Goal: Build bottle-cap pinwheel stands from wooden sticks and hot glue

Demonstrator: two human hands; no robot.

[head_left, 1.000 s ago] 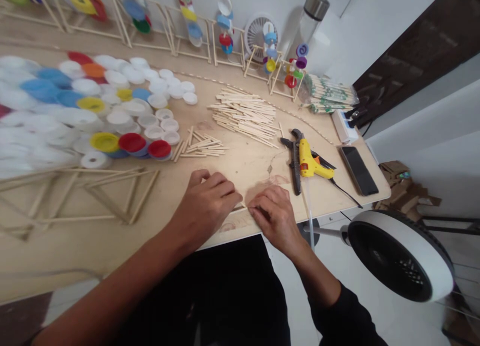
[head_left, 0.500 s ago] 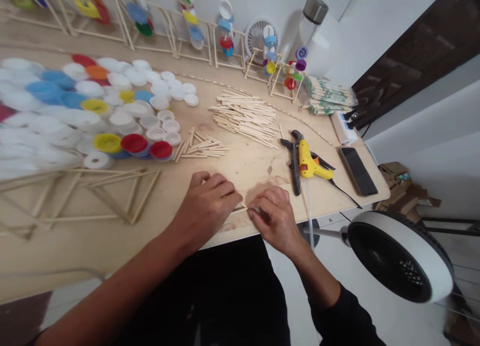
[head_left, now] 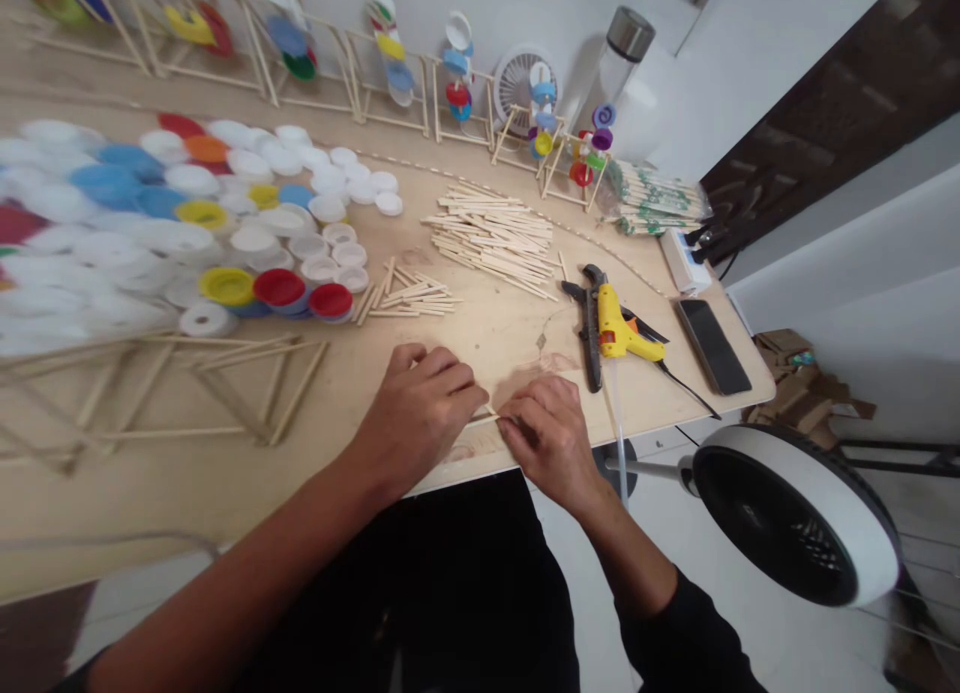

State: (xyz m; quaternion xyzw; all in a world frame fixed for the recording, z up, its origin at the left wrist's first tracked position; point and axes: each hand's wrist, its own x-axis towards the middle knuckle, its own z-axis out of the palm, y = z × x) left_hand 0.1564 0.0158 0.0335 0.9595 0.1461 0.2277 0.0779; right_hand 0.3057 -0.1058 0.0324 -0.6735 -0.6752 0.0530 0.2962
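Near the table's front edge, my left hand (head_left: 420, 413) is closed over thin wooden sticks (head_left: 482, 419), with the knuckles upward. My right hand (head_left: 546, 428) pinches the other end of these sticks, and the two hands are a few centimetres apart. Two stick ends seem to meet at an angle between them; the rest is hidden under my fingers. Beyond my hands lie a small pile of short sticks (head_left: 412, 295) and a larger heap of longer sticks (head_left: 491, 238). A yellow glue gun (head_left: 619, 328) rests on its black stand to the right.
Many bottle caps (head_left: 202, 213) cover the table's left part, with glued stick frames (head_left: 225, 383) before them. Cap-decorated stick stands (head_left: 461, 98) line the wall. A phone (head_left: 712, 346), a power strip (head_left: 685, 261) and a glass bottle (head_left: 619, 58) stand right. A fan (head_left: 795, 513) is beside the table.
The camera view has shifted slightly, so the table's things appear a little lower and to the right on the left side. Both hands keep their hold on the sticks, nearly still.
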